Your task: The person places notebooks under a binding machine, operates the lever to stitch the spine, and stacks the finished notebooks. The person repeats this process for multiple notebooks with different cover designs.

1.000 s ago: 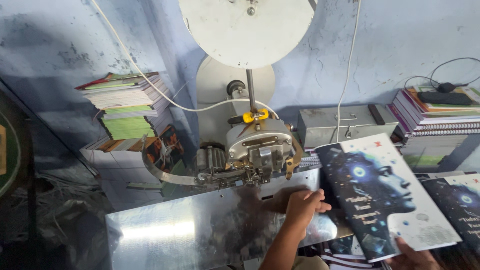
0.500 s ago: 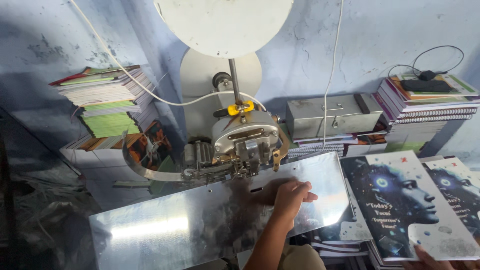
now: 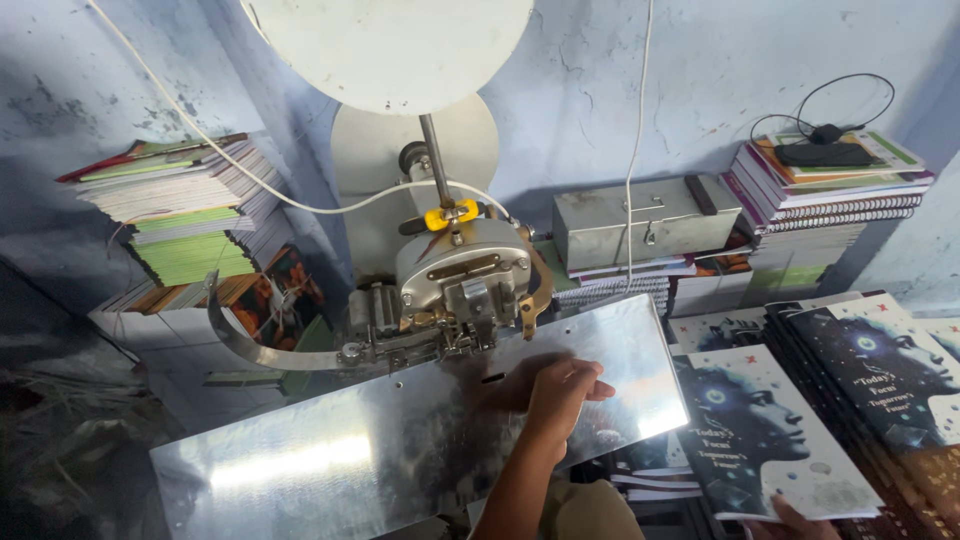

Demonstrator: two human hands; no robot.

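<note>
Head view looks down on a shiny metal work plate (image 3: 330,460) that slopes across the lower frame, its near edge cut off at the bottom. One hand (image 3: 556,390) lies on this plate with fingers loosely spread and flat, palm down, grasping nothing; the forearm runs up from the bottom edge, and from the picture alone I cannot tell with certainty that it is the left, though it sits left of the other. Just behind it stands a metal machine head (image 3: 462,285) with a yellow knob, under a large white disc (image 3: 390,45) whose top is out of frame.

At the bottom right only fingertips of the other hand (image 3: 790,520) show, touching the lower edge of a dark-covered notebook (image 3: 765,425) printed with a blue face in profile. Whether those fingers pinch the cover or merely rest on it is hidden by the frame edge. This notebook lies just right of the plate, on top of other books that are mostly covered. More notebooks of the same cover (image 3: 880,375) overlap beside it, partly cropped.

Against the blue wall sit a grey metal box (image 3: 645,220), a pile of spiral-bound books (image 3: 825,195) with a dark gadget and cable on top, and another stack of books (image 3: 185,210) at left. The lower left corner is dark and hard to read.
</note>
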